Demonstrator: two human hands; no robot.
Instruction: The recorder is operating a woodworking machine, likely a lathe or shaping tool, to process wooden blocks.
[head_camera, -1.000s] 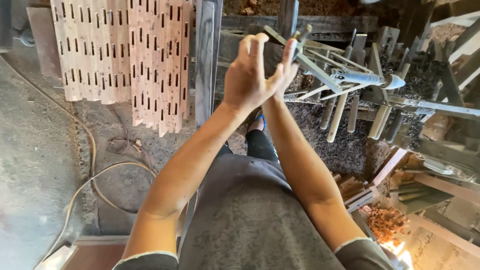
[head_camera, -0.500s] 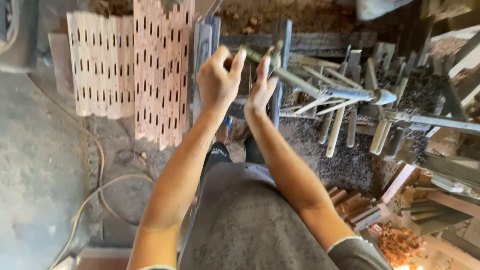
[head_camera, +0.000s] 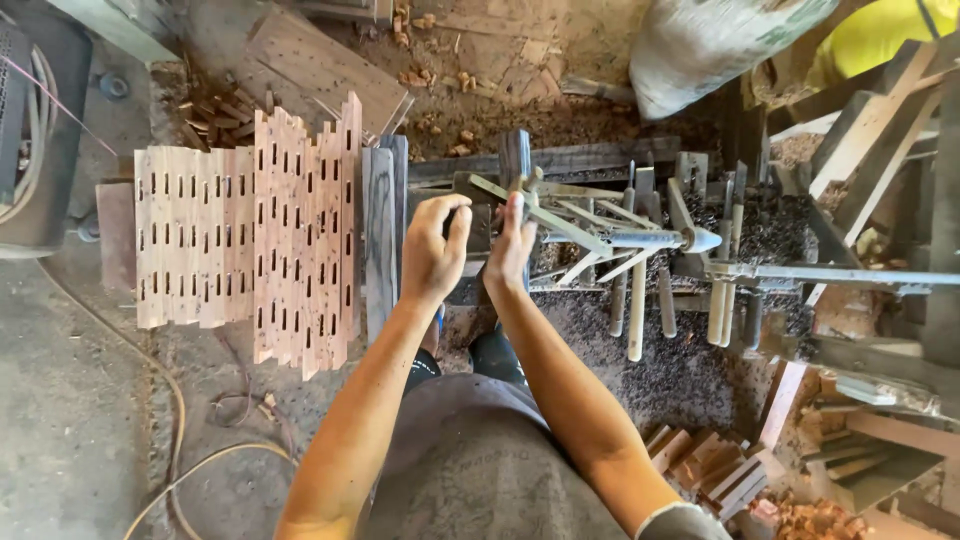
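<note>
My left hand (head_camera: 432, 250) is curled around something small at the near end of a grey wooden frame (head_camera: 500, 190), just right of a stack of dark grey slats (head_camera: 382, 235). My right hand (head_camera: 512, 245) presses flat against an upright dark piece of that frame. A thin metal rod (head_camera: 610, 240) with angled spokes runs to the right from the frame. What my left hand grips is hidden by its fingers.
A row of pale slotted wooden boards (head_camera: 250, 235) lies left of the slats. Several upright pegs (head_camera: 640, 300) stand over dark debris. A sack (head_camera: 710, 40) sits at the top, wood scraps (head_camera: 710, 470) at the lower right, a cable (head_camera: 180, 440) on the floor.
Both hands have come down and apart from a raised, joined position. The view has tilted, so the boards and frame sit lower in the picture.
</note>
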